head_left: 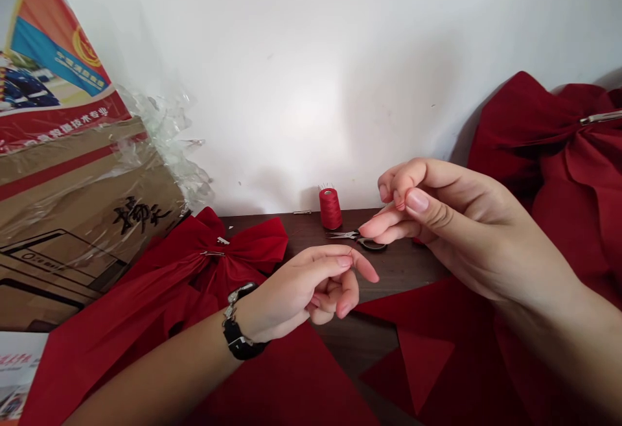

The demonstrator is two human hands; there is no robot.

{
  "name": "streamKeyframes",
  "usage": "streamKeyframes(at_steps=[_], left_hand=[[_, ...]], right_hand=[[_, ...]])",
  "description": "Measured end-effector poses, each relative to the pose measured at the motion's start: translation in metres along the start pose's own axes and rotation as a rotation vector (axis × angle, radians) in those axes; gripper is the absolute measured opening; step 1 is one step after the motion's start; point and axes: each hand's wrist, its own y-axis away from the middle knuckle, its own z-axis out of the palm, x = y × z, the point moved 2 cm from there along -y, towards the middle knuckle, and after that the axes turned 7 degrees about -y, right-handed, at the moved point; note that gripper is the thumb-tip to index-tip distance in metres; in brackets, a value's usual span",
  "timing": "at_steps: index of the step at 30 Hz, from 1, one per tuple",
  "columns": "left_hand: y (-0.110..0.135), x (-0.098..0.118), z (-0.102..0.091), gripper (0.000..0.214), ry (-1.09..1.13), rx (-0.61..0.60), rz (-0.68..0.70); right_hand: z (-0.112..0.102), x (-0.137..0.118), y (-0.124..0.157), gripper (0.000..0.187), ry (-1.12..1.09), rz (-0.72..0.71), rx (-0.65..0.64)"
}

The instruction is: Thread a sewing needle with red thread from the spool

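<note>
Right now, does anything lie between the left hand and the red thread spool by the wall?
Nothing visible does: only bare dark table separates the left hand from the red thread spool. The scissors lie just right of that line, and the right hand hovers further right.

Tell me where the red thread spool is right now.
Head view, centre: the red thread spool stands upright at the back of the table by the wall, just behind the scissors.

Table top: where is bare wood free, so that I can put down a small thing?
Bare table shows along the wall, between the red bow and the thread spool, and in a narrow gap below the left hand, between red fabric pieces. Around the scissors, under the right hand, it is crowded.
</note>
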Motion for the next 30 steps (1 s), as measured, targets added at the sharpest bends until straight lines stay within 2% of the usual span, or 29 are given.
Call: streamKeyframes(at_steps=[4, 8, 15, 19, 24, 30], left_hand=[[0.003, 0.001, -0.004, 0.022, 0.051, -0.022, -0.002], [0.002, 0.000, -0.009, 0.031, 0.179, -0.090, 0.018], [0.006, 0.006, -0.008, 0.018, 0.074, -0.026, 0.045], [0.011, 0.010, -0.008, 0.015, 0.038, -0.051, 0.019], [0.010, 0.010, -0.005, 0.028, 0.027, -0.079, -0.015], [0.010, 0.009, -0.004, 0.024, 0.100, -0.186, -0.069]], right_hand=[[-0.001, -0.002, -0.001, 0.012, -0.005, -0.009, -0.004], [-0.002, -0.003, -0.001, 0.010, 0.020, -0.037, 0.010], [-0.003, -0.002, -0.003, 0.010, 0.032, -0.042, 0.020], [-0.003, -0.002, -0.003, 0.011, 0.045, -0.046, 0.021], [-0.004, -0.004, -0.002, 0.011, 0.059, -0.051, 0.029], [-0.004, -0.004, -0.003, 0.011, 0.068, -0.048, 0.059]])
